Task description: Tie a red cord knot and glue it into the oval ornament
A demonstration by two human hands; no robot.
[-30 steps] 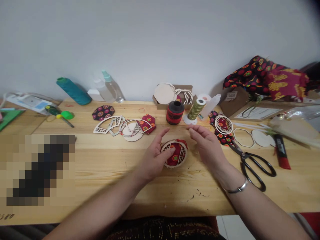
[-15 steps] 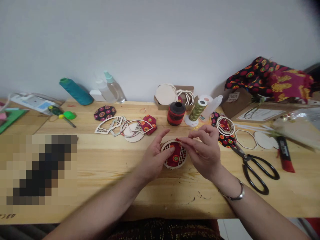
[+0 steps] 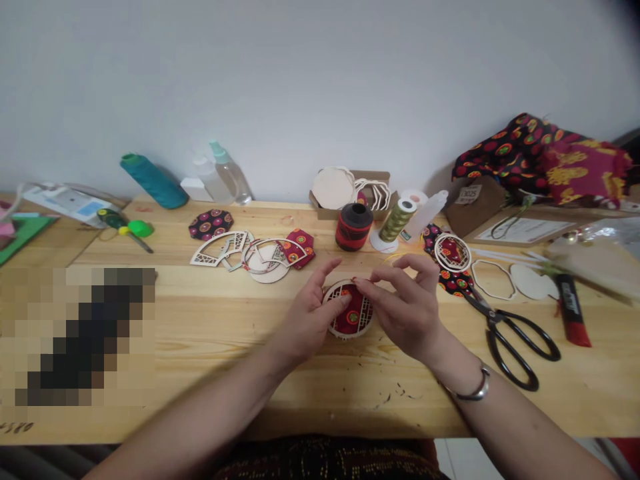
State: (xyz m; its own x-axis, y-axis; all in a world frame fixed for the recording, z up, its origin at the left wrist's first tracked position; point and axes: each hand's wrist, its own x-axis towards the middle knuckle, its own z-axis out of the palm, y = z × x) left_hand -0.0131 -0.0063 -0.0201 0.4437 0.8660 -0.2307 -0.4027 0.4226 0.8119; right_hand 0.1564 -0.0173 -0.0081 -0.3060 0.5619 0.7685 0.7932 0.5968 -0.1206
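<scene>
A round wooden lattice frame with red patterned fabric inside lies on the wooden table in front of me. My left hand steadies its left edge, thumb pressed on the fabric, fingers partly spread. My right hand is over its right side, thumb and forefinger pinched at the frame's top edge on something small and red that I cannot make out. A silver bracelet is on my right wrist.
Behind the frame stand a black-red thread spool and an olive thread cone. Black scissors lie to the right, wooden cut-outs and fabric pieces to the left. A teal spool, bottles and folded fabric sit along the wall.
My right hand came down from open above the frame and pinched at its top edge. The left hand has stayed on the frame.
</scene>
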